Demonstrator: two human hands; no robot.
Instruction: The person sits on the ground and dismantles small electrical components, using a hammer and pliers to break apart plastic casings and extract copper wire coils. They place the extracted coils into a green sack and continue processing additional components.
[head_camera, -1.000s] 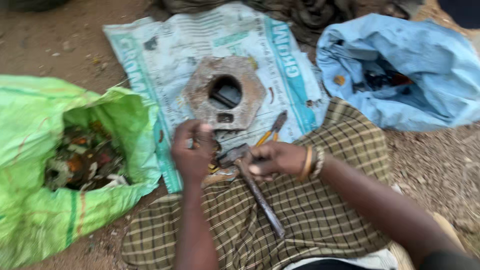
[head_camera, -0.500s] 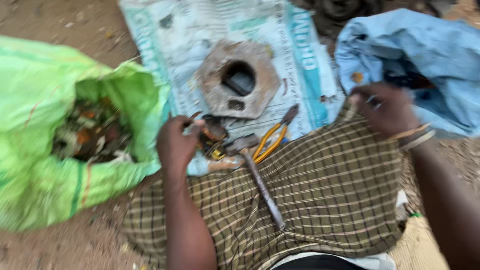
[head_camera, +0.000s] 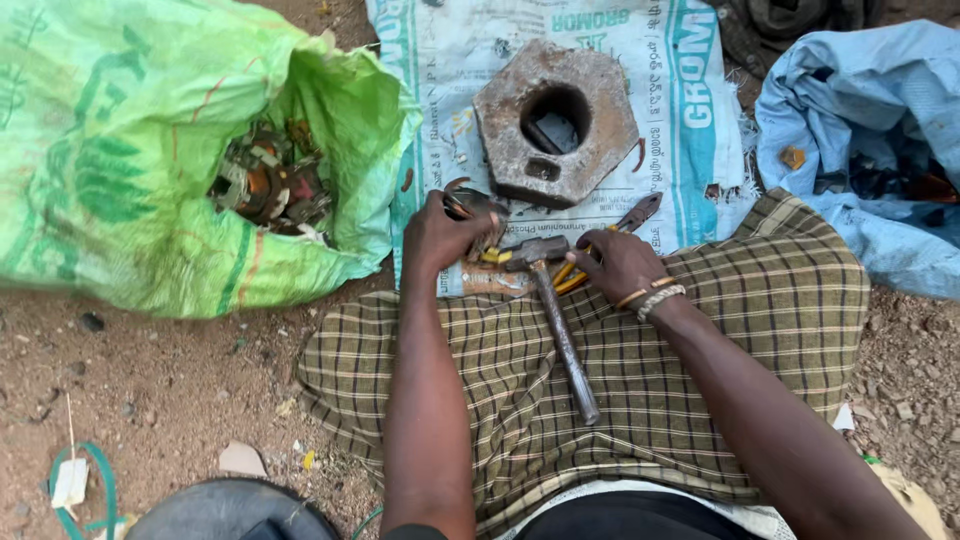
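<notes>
Clutching a small dark metal part with rusty wire around it (head_camera: 472, 208), the left hand (head_camera: 440, 235) has its fingers curled tight about the piece at the near edge of the white printed woven sack (head_camera: 690, 130) spread on the ground. Just beside it, the right hand (head_camera: 618, 262), wearing thin bangles at the wrist, rests with fingers bent down over the yellow-handled pliers (head_camera: 600, 250), whose dark jaws poke out past the knuckles toward the sack; whether the fingers truly grip the handles or only lie on them cannot be told. Between the two hands lies a steel hammer with a long grey metal shaft (head_camera: 560, 330), its head touching the sack's edge and its shaft running down across the brown checked cloth (head_camera: 700, 350) that covers the person's lap. Beyond the hands, on the sack, sits a heavy rusted hexagonal iron block with a round hole through its middle (head_camera: 556, 122). To the left, a green woven plastic bag (head_camera: 130, 170) gapes open, showing a heap of copper-coloured windings and metal scrap (head_camera: 270, 185) inside. To the right, a crumpled pale blue sack (head_camera: 850, 140) holds darker scraps on the bare reddish earth (head_camera: 150, 390).
</notes>
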